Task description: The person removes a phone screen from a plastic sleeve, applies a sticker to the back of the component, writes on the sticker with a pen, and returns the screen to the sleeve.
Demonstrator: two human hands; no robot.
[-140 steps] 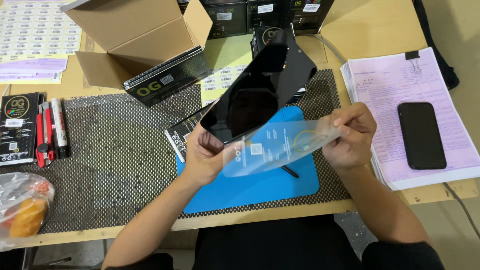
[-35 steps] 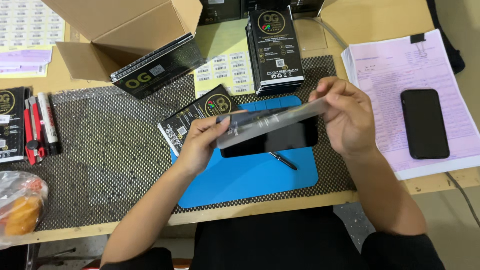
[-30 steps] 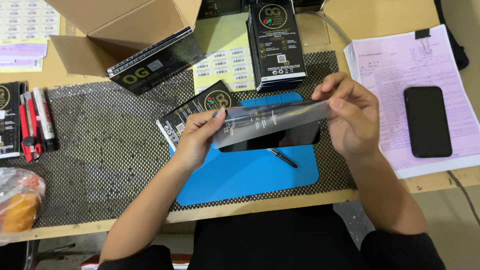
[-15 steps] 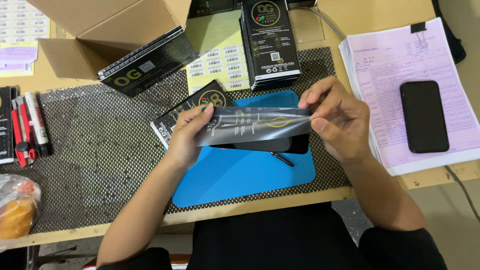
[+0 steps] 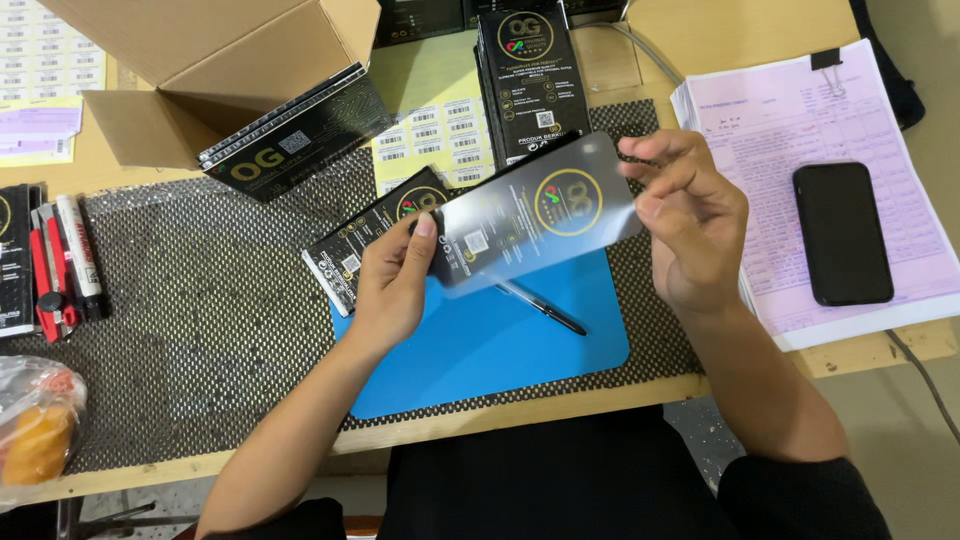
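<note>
Clear sleeve (image 5: pixel 535 215) between both hands

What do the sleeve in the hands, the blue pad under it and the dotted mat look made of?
The sleeve looks like thin frosted plastic film: what is behind it shows through dimly, and it catches glare. The blue pad looks like smooth matte silicone or rubber, with rounded corners and no sheen. The mat looks like black open-mesh foam or rubber, an anti-slip kind, though that is uncertain.

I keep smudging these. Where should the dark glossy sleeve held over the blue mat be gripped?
By its two short ends, coming in from either side. The sleeve is flat, thin and long, held tilted above the blue mat. The left hand pinches the lower end and the right hand the upper end, so fingers stay at the edges, off the broad face.
</note>
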